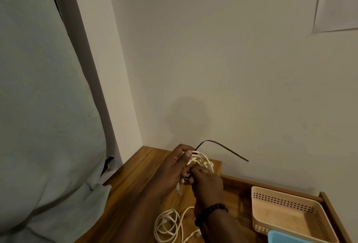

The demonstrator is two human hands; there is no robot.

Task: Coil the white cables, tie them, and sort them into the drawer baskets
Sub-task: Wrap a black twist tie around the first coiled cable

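Head view: beige basket (286, 200) and blue basket (286, 237) in drawer (329, 204).

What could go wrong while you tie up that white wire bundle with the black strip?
The thin black tie strip sticks far out, so it might slip loose and the coiled white cable gripped by the left hand and right hand could spring open. The dangling white plug end might also snag the loose white cable on the wooden top.
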